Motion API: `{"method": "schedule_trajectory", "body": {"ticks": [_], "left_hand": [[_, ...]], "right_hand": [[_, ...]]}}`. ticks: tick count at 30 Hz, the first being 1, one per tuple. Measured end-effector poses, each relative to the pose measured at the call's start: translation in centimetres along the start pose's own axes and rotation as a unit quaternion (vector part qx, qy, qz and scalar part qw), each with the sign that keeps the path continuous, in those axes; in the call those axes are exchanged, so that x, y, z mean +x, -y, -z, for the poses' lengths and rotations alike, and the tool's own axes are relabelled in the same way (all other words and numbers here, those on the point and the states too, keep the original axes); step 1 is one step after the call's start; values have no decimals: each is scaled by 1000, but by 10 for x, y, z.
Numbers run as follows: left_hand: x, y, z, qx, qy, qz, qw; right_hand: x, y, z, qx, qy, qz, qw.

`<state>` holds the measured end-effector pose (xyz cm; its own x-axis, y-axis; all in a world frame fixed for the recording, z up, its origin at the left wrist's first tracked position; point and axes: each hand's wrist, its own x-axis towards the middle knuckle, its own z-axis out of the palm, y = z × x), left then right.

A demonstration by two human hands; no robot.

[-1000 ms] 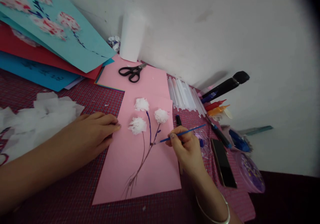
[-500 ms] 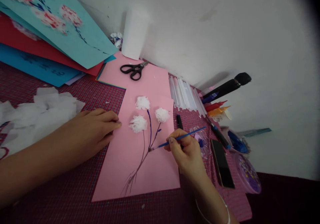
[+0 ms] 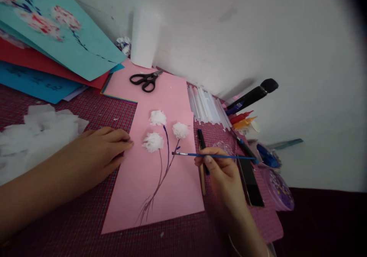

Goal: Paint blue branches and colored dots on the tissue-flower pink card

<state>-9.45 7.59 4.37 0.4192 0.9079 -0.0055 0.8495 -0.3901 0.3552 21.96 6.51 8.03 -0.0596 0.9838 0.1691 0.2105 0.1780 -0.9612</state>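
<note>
My right hand (image 3: 220, 169) pinches a thin blue paintbrush (image 3: 190, 155), held nearly level over the pink sheet (image 3: 177, 196). Its tip hovers at or just above the right-hand painted stem; contact is hard to tell. Three puffy white paper flowers (image 3: 153, 142) sit on the sheet, with thin stems meeting lower down. Dark purple-blue paint covers the middle stem and part of the right one, while the left stem looks grey-brown. My left hand (image 3: 104, 146) lies flat, holding nothing, fingertips at the sheet's left edge.
Left lie white tissue pieces (image 3: 37, 131) and flower cards (image 3: 94, 64). Black scissors (image 3: 154, 76) rest on pink paper behind. To the right are white sticks (image 3: 206, 106), a black marker (image 3: 201, 138), a phone (image 3: 252, 184) and a purple tub (image 3: 279, 192), near the wall.
The brush tip has gone from the stems' junction up along the right stem, and the brush lies flatter. My left hand stays by the sheet edge. The whole view has shifted slightly.
</note>
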Motion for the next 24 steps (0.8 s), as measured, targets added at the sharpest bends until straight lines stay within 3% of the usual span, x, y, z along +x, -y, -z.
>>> {"method": "schedule_trajectory", "body": {"ticks": [5,9,16,24], "left_hand": [[-1,9,-7,19,-7,-10,1000],[-2,17,-13,27,-20,-17,999],[-4,23,-17,20,-35,-29,999],[-2,11,-4,12,4,-24,1000]], "right_hand": [[-12,-14,-6,-96,-20,80,992],[-14,-17,-6,-193,8,135,972],[-10,-21,-7,-242,15,177,954],[-10,-24,-7,-272,39,180,945]]}}
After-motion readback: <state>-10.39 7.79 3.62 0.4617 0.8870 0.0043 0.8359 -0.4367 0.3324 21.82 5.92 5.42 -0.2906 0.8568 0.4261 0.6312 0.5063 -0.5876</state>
